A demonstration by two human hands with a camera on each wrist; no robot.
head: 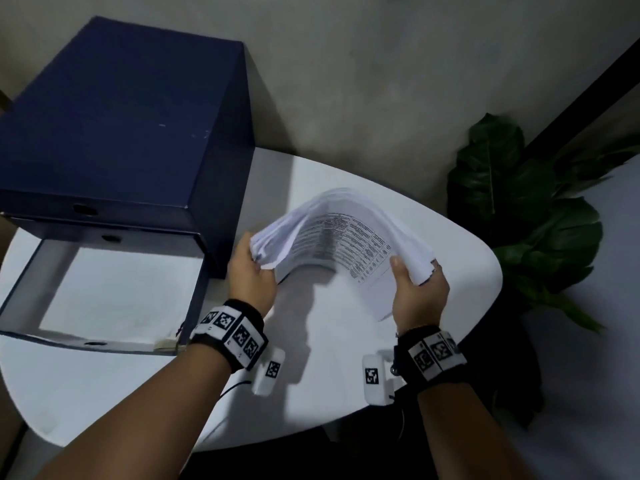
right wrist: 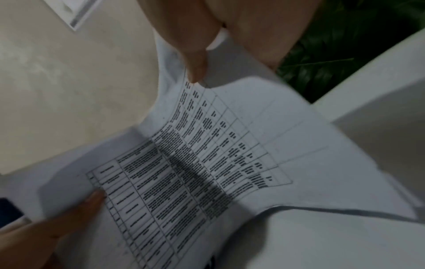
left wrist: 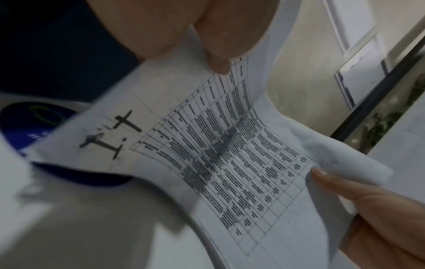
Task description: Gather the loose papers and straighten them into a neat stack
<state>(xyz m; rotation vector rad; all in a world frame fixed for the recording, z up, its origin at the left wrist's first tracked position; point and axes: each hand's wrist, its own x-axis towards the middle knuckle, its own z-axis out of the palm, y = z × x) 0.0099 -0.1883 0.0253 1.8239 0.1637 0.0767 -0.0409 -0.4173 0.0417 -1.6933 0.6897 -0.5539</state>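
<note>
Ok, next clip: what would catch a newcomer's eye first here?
First, the bundle of papers, bowed upward above the white table, its top sheet printed with a table; the left hand grips its left edge and the right hand its right edge. Next, the big dark blue file box at the left, its lower drawer pulled open with paper inside. A leafy plant stands off the table's right edge.

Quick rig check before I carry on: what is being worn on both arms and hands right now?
Both forearms are bare, with no sleeves or gloves. The left hand and right hand each have a black wristband carrying white square tiles printed with black coded markers. A small white camera module with its own marker hangs under each wrist, and a thin dark cable trails from it.
</note>
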